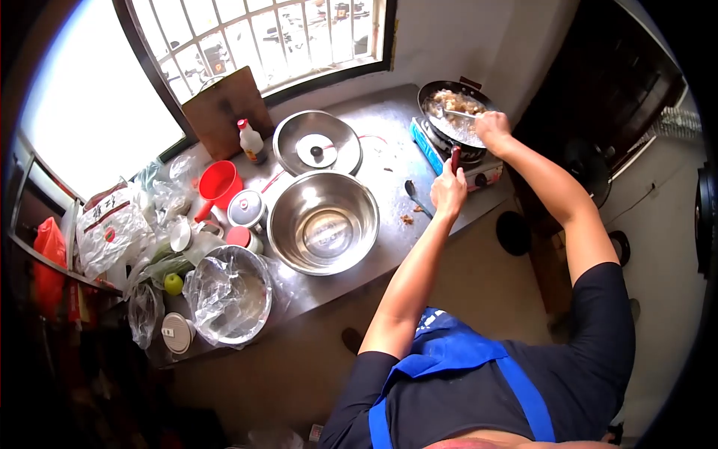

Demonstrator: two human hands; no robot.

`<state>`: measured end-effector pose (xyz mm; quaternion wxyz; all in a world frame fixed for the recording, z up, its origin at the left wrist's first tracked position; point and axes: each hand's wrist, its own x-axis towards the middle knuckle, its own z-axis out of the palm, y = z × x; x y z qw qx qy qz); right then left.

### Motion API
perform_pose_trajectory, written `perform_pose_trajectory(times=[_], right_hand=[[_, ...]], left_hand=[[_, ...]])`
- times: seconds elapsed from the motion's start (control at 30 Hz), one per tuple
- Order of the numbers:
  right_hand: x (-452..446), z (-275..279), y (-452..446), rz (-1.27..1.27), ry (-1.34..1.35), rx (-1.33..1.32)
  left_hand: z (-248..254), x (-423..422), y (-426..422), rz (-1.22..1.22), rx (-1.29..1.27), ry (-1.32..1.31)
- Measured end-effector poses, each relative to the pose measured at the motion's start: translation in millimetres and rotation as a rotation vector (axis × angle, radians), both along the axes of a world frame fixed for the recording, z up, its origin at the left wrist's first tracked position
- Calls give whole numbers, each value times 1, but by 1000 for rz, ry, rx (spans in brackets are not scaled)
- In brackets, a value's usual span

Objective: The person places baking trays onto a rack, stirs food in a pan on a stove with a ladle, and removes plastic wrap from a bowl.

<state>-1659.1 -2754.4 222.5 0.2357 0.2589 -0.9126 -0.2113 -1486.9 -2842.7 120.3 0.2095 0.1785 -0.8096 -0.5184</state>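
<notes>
My left hand (449,191) is wrapped around the dark red handle (455,156) of a black frying pan (425,97). The pan sits on a portable gas stove (488,176) with a blue side, at the counter's far right. Light brown food pieces (452,101) lie in bubbling, whitish liquid in the pan. My right hand (492,129) is closed around a thin metal utensil (462,115) that reaches into the food; its head is too unclear to name. Left of my left hand, a black spoon-like utensil (410,188) lies on the counter near brown scraps (407,219).
Left on the metal counter (400,258) stand a large steel bowl (366,239), a steel basin with a lid (283,142), a red dipper (221,183), a white bottle (252,142) and a plastic-covered bowl (258,322). A cutting board (228,112) leans by the window.
</notes>
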Motion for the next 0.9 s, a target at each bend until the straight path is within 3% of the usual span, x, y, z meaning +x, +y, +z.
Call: perform_pose_trajectory(times=[0.27,0.5,0.63,0.7,0.73,0.8,0.87,0.9], right_hand=[[3,9,55,-278,-256,-362],[37,20,83,-534,-404,-643],[41,22,114,-530,-438,-672],[19,15,146,-372,-480,-706],[11,18,160,-350,-728,-948],[32,50,168,-327,-843,-1045],[15,62,187,-179,-855,-977],[29,81,175,-252,-829,-933]], left_hand=[[-31,21,6,72,-80,353],[-24,80,0,20,16,250],[-33,99,-5,-11,60,201],[-38,99,-8,-16,94,217],[-36,100,-8,-19,90,222],[-32,99,-10,-48,75,331],[-44,80,-6,14,-82,380],[-39,73,-6,23,-102,376]])
